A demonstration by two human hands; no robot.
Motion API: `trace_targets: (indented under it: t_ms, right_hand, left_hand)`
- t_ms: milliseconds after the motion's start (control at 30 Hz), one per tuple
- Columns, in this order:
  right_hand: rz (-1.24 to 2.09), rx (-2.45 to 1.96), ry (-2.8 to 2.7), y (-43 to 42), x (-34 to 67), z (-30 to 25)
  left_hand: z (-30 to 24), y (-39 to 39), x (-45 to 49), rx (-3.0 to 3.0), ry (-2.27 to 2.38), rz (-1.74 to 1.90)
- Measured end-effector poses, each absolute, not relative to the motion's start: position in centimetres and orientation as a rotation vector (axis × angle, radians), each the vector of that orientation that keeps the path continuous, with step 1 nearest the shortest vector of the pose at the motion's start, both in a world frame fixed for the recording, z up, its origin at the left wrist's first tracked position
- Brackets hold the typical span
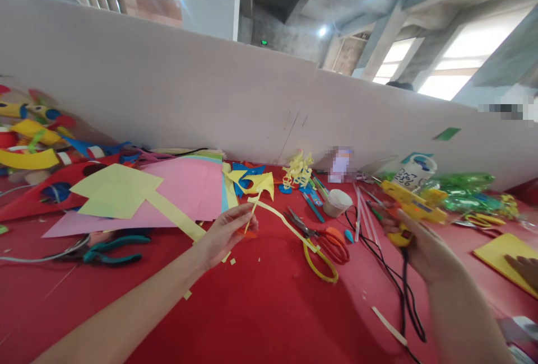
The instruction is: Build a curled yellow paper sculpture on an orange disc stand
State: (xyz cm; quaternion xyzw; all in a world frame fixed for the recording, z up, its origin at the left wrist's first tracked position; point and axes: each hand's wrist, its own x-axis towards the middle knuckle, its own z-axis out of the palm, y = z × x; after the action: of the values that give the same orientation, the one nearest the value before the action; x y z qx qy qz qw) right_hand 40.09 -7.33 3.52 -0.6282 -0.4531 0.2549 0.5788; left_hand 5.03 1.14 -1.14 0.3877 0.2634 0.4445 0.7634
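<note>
My left hand point(227, 231) pinches a thin stick topped with a yellow paper cut-out point(257, 183), held just above the red table point(260, 302). From the stick a long yellow paper strip point(294, 231) trails right and curls into a loop near the scissors. My right hand point(422, 246) grips a yellow hot glue gun point(411, 203) whose nozzle points left; its black cord point(404, 291) runs down toward me. The two hands are well apart.
Orange-handled scissors point(325, 235), a white tape roll point(337, 201) and straws lie between the hands. Pink and yellow paper sheets point(168, 190) and teal pliers point(111, 249) sit left. Green plastic point(466, 190) and a yellow sheet point(500, 252) with another person's fingers point(525, 269) are right. A pale partition wall point(189, 95) stands behind.
</note>
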Motion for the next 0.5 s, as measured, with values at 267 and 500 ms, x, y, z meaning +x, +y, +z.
trace_targets:
  t_ms: [267,500]
  right_hand:
    - [0.959,-1.421,-1.422,-7.0,28.6,4.0]
    - [0.728,-1.627,-1.338,-7.0,34.7,3.9]
  left_hand:
    - [-1.0,1.0,5.0,0.863,0.639,0.951]
    - [-1.2,1.2,4.9,0.881,0.598,0.985]
